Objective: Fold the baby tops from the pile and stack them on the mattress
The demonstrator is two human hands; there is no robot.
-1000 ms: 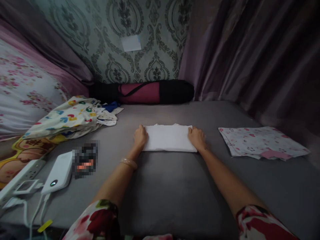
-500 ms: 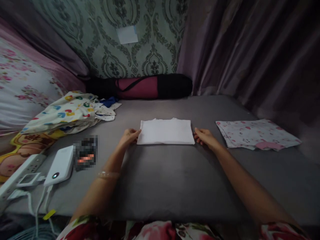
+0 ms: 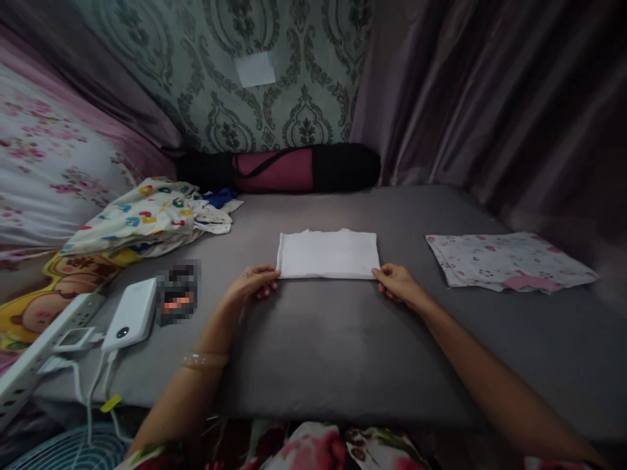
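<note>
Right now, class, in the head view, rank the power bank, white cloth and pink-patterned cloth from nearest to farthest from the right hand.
1. White cloth, touching the right hand
2. Pink-patterned cloth, right side
3. Power bank, far left

Head view: your camera sits above your lap (image 3: 306, 450), facing forward and down across the gray sheet (image 3: 318, 352); left hand (image 3: 253, 282) and right hand (image 3: 398, 283) mid-range, patterned wall (image 3: 294, 85) farthest.
</note>
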